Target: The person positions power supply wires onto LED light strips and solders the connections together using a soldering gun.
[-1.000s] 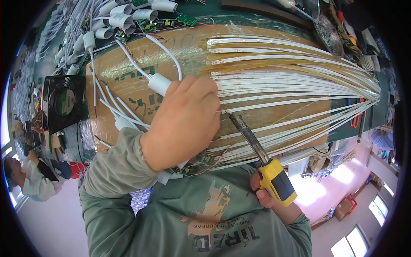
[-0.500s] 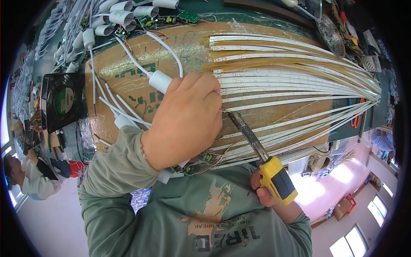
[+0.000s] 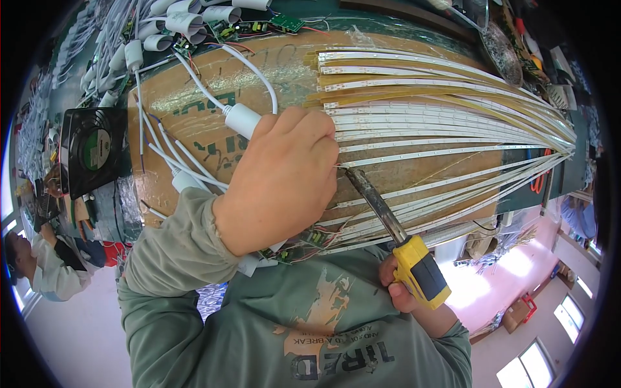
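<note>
- Soldering iron (image 3: 388, 223): the right hand (image 3: 402, 291) is closed round its yellow handle, at the near edge of the cardboard sheet (image 3: 194, 97).
- Left hand (image 3: 284, 174) lies curled on the white light strips (image 3: 440, 129); what it pinches is hidden.
- A black fan (image 3: 94, 150) sits by the left edge.
- Far below is a pink floor (image 3: 479, 291).

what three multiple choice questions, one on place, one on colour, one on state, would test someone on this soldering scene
1. Where does the soldering iron tip sit?
A. at the left hand's fingertips
B. on the black fan
C. on the floor

2. What colour is the iron's handle?
A. red
B. yellow and black
C. white

3. How is the right hand?
A. open and flat
B. out of view
C. closed round the handle

Answers: 1 A, the tip meets the left hand over the light strips. 2 B, the grip is yellow with a black band. 3 C, the fingers wrap the handle; the fan lies apart at the left.
</note>
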### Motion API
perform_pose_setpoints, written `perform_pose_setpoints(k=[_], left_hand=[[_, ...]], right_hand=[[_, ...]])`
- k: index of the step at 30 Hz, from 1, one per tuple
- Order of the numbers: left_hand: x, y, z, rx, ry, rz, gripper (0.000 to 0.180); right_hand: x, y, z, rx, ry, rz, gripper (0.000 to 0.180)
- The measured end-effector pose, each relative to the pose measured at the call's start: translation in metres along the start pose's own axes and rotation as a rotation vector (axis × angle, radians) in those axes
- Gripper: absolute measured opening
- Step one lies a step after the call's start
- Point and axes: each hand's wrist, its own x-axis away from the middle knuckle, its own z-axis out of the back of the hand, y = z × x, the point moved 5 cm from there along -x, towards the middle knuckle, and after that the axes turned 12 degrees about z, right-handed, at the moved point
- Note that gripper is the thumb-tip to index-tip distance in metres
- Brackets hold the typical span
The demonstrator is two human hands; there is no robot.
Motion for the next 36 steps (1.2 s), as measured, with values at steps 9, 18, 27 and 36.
perform_pose_setpoints(k=[9,18,27,36], left_hand=[[0.001,0.000,-0.001,-0.016,-0.003,-0.009,0.018],[0.001,0.000,0.000,-0.029,-0.008,-0.014,0.018],[0.001,0.000,-0.001,-0.027,-0.005,-0.015,0.017],[0.001,0.001,-0.001,-0.020,-0.011,-0.013,0.019]], right_hand=[[-0.004,-0.005,0.003,-0.149,-0.015,0.024,0.016],[0.000,-0.004,0.003,-0.171,0.028,0.018,0.017],[0.006,-0.001,0.004,-0.173,0.022,0.026,0.018],[0.008,0.000,0.004,-0.139,0.030,0.019,0.018]])
